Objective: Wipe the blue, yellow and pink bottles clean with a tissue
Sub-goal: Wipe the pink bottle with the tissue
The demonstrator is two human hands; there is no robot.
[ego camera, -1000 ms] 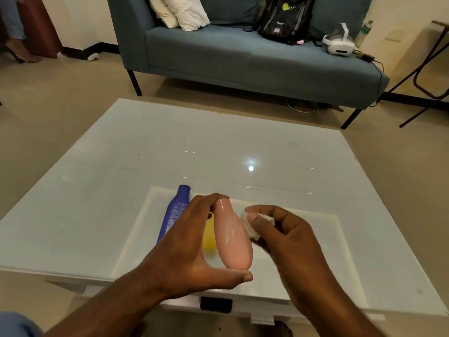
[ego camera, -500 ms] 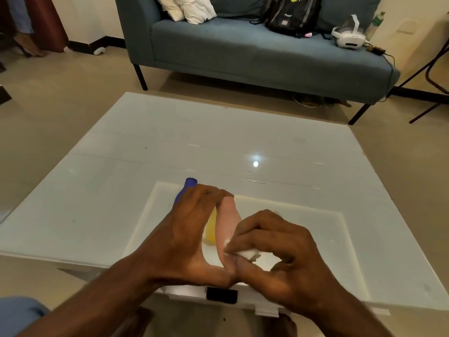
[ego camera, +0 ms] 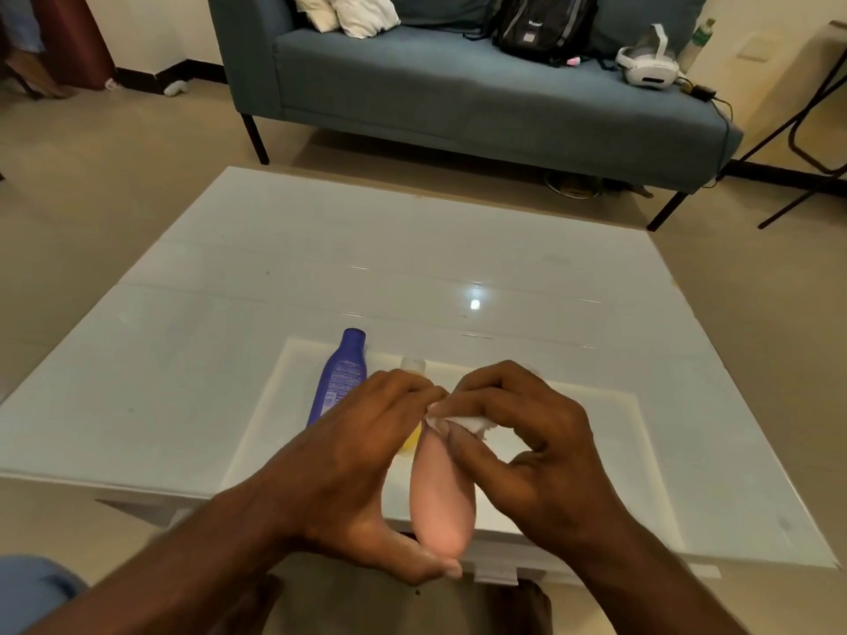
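Note:
My left hand (ego camera: 353, 469) holds the pink bottle (ego camera: 442, 497) lengthwise, thumb under its near end and fingers at its far end, above the table's front edge. With my right hand (ego camera: 527, 451) I pinch a crumpled white tissue (ego camera: 467, 423) against the bottle's upper part. The blue bottle (ego camera: 340, 375) lies flat on the table, cap pointing away from me. Beside it lies the yellow bottle (ego camera: 412, 440), mostly hidden behind my left hand, only its pale cap and a sliver of yellow showing.
The white glossy table (ego camera: 229, 359) has a lighter rectangular panel (ego camera: 596, 428) under the bottles. Beyond it stands a blue-grey sofa (ego camera: 458, 98) with pillows, a black backpack (ego camera: 545, 25) and a white headset (ego camera: 646, 68). A dark metal frame (ego camera: 806, 144) stands at the right.
My right hand has slid the tissue from the bottle's near end up to its far end. The camera has drifted, so the scene sits a little differently in view.

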